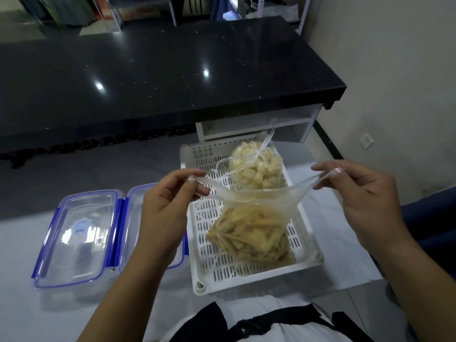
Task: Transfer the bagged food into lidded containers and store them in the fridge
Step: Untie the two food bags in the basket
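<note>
Both hands (170,206) (365,193) stretch bag (251,233) over basket (259,275).

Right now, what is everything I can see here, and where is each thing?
White slotted plastic basket: one, on the pale table, centre.
Clear plastic bag of yellowish strips: one, in the basket's near end, mouth pulled open.
Tied clear bag of pale chunks: one, in the basket's far end.
Clear lidded containers with blue clips: two, side by side left of the basket.
Black speckled countertop: one, beyond the table.
White wall socket: one, right wall.
Left hand, right hand: each pinches one side of the open bag's mouth.
</note>
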